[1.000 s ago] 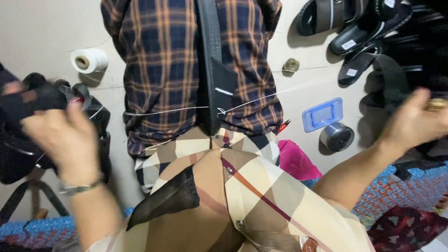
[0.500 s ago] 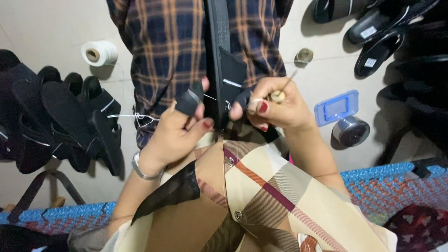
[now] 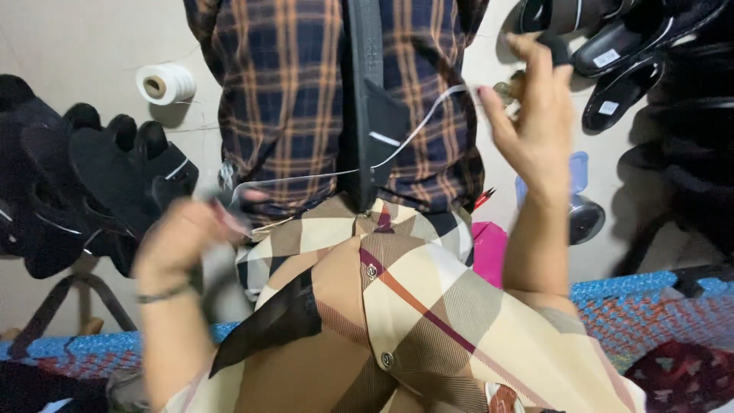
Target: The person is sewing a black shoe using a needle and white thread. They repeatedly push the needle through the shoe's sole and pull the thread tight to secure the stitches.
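The white thread point(image 3: 336, 174) ran taut across frame centre, over the black strap piece point(image 3: 368, 115). Left hand point(image 3: 191, 237), mid-left, blurred, pinched one end; right hand point(image 3: 535, 115), upper right, fingers half-spread, grip unclear. Risk: w/ that much tension the thread could've snapped or slipped free.

A small shoemaking workshop: piles of black sandal uppers point(image 3: 92, 191) and finished sandals point(image 3: 619, 53) lie around, with a thread spool point(image 3: 164, 82) on the floor

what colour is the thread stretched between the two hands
White, a thin thread drawn taut across the dark checked fabric; it shows best in the head view.
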